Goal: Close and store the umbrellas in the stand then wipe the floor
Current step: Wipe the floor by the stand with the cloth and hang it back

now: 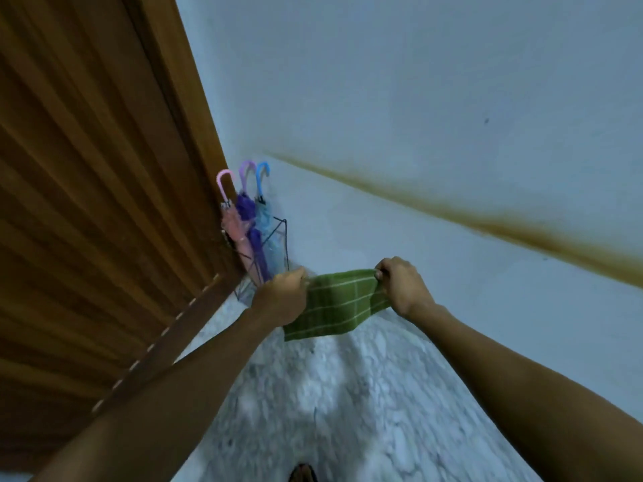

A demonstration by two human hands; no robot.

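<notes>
Looking down through the head camera, I see three closed umbrellas, pink, purple and blue, already upright in the wire stand at the corner where the wooden door meets the wall. My left hand pinches one top corner of the green cloth and my right hand pinches the other, fingers closed on the fabric. The cloth's long axis runs hand to hand, stretched taut in the air above the speckled floor, its lower edge hanging free. Storage looks finished; wiping is next, I judge. The floor lies straight below the cloth, so both hands must drop equally, the left one nearer the stand.
</notes>
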